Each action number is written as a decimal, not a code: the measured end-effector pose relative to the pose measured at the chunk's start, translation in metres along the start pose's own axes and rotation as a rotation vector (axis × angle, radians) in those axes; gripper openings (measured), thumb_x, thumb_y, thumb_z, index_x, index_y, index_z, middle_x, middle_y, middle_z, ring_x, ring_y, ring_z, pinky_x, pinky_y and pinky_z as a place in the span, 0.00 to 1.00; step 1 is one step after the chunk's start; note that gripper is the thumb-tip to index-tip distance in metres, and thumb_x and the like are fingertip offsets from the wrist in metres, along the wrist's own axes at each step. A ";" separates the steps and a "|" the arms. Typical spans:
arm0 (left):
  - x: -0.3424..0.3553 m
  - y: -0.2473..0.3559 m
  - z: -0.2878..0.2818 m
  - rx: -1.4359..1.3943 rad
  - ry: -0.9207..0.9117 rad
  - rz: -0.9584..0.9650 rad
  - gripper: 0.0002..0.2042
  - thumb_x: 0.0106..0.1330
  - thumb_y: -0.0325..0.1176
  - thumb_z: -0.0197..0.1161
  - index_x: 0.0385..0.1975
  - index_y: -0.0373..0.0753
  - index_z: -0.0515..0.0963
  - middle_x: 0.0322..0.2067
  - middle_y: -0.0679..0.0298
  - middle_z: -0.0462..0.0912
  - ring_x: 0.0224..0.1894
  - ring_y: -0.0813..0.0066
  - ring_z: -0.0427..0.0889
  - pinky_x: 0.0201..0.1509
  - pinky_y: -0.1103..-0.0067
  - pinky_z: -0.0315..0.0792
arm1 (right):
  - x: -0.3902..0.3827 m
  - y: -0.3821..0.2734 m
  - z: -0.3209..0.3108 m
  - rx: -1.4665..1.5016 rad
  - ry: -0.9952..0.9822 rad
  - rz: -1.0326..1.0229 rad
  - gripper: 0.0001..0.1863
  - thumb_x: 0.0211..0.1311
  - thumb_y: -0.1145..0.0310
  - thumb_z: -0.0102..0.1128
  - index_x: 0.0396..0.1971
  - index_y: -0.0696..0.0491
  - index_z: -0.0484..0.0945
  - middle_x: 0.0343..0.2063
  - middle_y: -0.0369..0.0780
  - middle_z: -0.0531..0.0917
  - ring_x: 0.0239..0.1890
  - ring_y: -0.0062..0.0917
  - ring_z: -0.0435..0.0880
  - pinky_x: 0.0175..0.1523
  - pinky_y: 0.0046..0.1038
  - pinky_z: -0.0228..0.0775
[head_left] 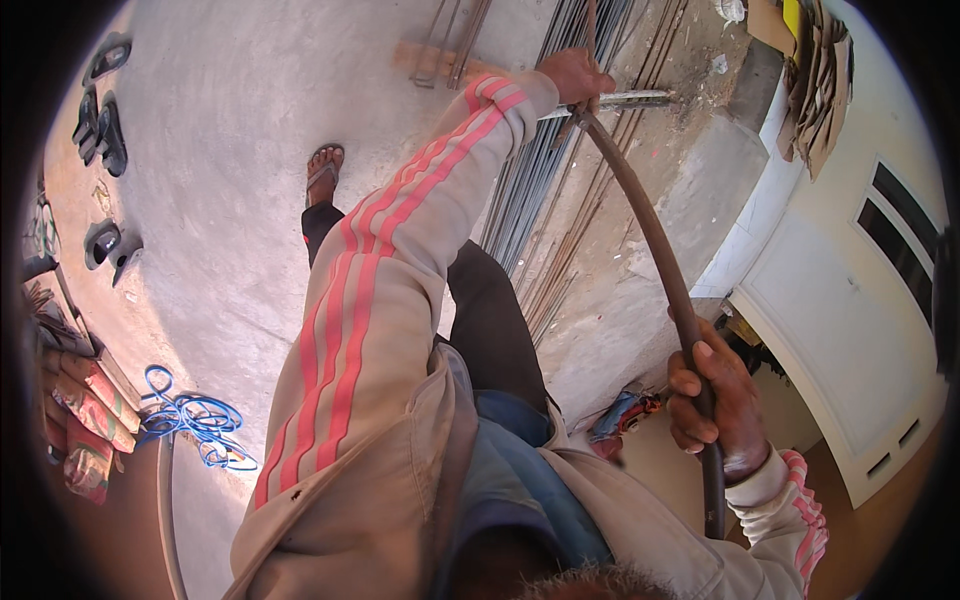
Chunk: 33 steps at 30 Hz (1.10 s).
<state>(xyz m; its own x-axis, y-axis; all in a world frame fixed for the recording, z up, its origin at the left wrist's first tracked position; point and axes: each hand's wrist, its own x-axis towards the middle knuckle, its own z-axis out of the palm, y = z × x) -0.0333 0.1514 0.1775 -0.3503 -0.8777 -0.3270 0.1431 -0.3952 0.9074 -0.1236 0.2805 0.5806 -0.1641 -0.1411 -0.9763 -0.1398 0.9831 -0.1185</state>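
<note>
My right hand (715, 400) is wrapped round a long dark metal pipe (650, 220), which looks bowed in the fisheye view and runs up to a pale metal crosspiece (640, 98). My left hand (575, 75), at the end of my outstretched striped sleeve, is closed at the upper end of the pipe, beside a thin rusty rod (591, 30); which of these it grips I cannot make out. Long grey steel rods (515, 215) lie beneath, along a rough concrete strip.
My sandalled foot (323, 170) is on the concrete. Loose sandals (112, 145), a coiled blue hose (205, 420) and stacked sacks (90, 420) lie left. A pale door (820, 320) and flattened cardboard (812, 80) are right. More bars (450, 50) rest on a plank at the top.
</note>
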 end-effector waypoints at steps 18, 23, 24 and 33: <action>0.023 -0.018 0.028 0.337 -0.004 0.172 0.18 0.56 0.45 0.67 0.30 0.33 0.77 0.24 0.57 0.85 0.29 0.65 0.85 0.37 0.71 0.78 | 0.005 -0.004 -0.013 -0.042 0.092 0.021 0.32 0.74 0.59 0.50 0.72 0.51 0.54 0.23 0.32 0.69 0.09 0.14 0.63 0.12 0.20 0.55; 0.028 -0.013 0.049 0.269 0.190 0.016 0.19 0.57 0.48 0.65 0.31 0.34 0.79 0.24 0.59 0.85 0.30 0.66 0.86 0.39 0.72 0.77 | 0.001 -0.022 -0.022 -0.105 0.119 0.086 0.32 0.74 0.56 0.50 0.72 0.48 0.53 0.23 0.31 0.69 0.09 0.14 0.64 0.13 0.21 0.57; 0.030 -0.012 0.051 0.266 0.180 0.007 0.19 0.57 0.48 0.64 0.31 0.34 0.79 0.24 0.59 0.85 0.30 0.66 0.85 0.39 0.72 0.77 | 0.002 -0.023 -0.023 -0.087 0.110 0.099 0.33 0.74 0.56 0.50 0.72 0.48 0.53 0.23 0.31 0.69 0.09 0.14 0.64 0.13 0.21 0.57; 0.020 -0.009 0.037 0.153 -0.035 -0.062 0.19 0.58 0.46 0.65 0.33 0.33 0.76 0.22 0.60 0.84 0.26 0.67 0.85 0.36 0.72 0.78 | 0.010 0.000 -0.031 0.060 0.018 0.052 0.33 0.74 0.58 0.50 0.72 0.52 0.51 0.22 0.32 0.67 0.09 0.13 0.62 0.13 0.19 0.58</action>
<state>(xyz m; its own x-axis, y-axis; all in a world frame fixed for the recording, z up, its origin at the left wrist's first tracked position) -0.0755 0.1477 0.1721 -0.3864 -0.8417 -0.3770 -0.0219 -0.4003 0.9161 -0.1553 0.2757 0.5762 -0.1868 -0.0912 -0.9782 -0.0716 0.9943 -0.0791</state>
